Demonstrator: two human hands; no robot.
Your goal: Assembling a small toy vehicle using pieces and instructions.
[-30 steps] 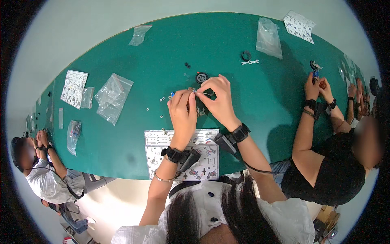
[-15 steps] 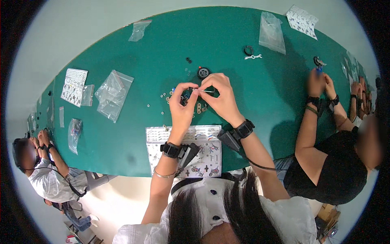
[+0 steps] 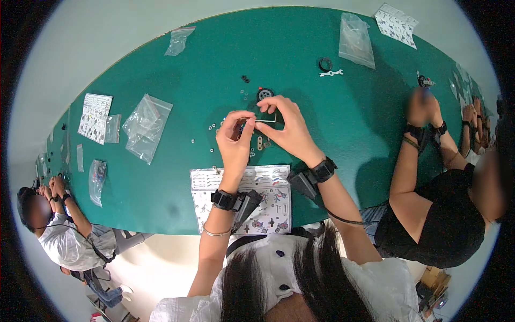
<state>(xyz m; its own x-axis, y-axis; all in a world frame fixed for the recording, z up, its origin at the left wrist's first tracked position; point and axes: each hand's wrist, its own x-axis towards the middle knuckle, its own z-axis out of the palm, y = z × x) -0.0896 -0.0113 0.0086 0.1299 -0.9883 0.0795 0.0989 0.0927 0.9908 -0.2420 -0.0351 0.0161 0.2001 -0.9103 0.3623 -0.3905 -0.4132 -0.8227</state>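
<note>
My left hand (image 3: 234, 131) is closed in a pinch over the middle of the table. What sits in its fingers is mostly hidden; a dark part with a bit of blue shows beneath them. From the left fingertips a thin silver L-shaped hex key (image 3: 265, 121) sticks out to the right, its short end bent away from me. Around the key my right hand (image 3: 292, 131) is open, index finger and thumb apart, the thumb tip close to the shaft. A black toy wheel (image 3: 265, 95) lies just beyond the right fingers. Tan perforated strips (image 3: 260, 143) and small nuts lie below and beside my hands.
A printed instruction sheet (image 3: 241, 201) lies at the near edge. Plastic bags (image 3: 148, 129) and another sheet (image 3: 95, 117) are on the left. A black tire (image 3: 325, 65) and a small wrench (image 3: 331, 73) lie at the far right. Co-workers sit on both sides, one in black (image 3: 434, 214).
My right index finger has lifted off the pinch and spread from the thumb, so the hex key's bent end shows. The left hand keeps its pinch. The view has shifted slightly.
</note>
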